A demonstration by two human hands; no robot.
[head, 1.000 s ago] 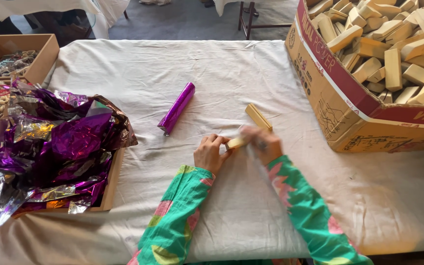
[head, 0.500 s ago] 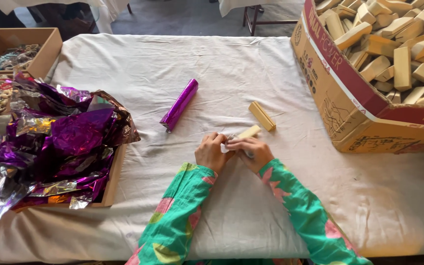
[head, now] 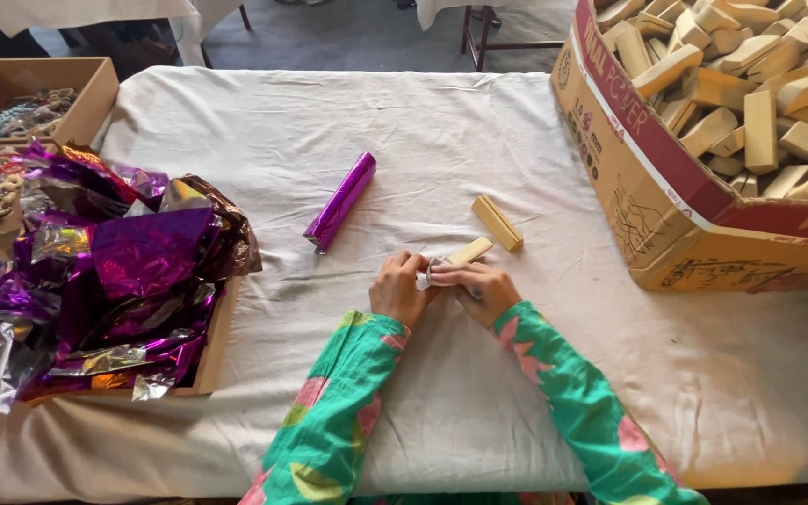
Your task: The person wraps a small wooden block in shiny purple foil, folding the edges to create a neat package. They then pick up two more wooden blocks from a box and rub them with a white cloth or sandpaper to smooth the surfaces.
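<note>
A packing workshop: cloth-covered table [head: 479, 122], carton of wooden blocks [head: 666, 215], foil wrappers [head: 133, 262]

- I note a purple foil-wrapped stick [head: 339, 202] lying apart on the white tablecloth [head: 264, 122].
- Large cardboard box [head: 666, 224] at right — full of tan wooden blocks [head: 759, 84].
- Left tray [head: 215, 346] holds crumpled purple foil sheets [head: 123, 271].

— What's the work surface? 
— A table under a creased off-white cloth [head: 479, 122], evenly lit. 
— And past its far edge? 
— Grey floor [head: 348, 33], dark metal table legs [head: 481, 37], and another pale cloth [head: 95, 11] hanging at far left.
</note>
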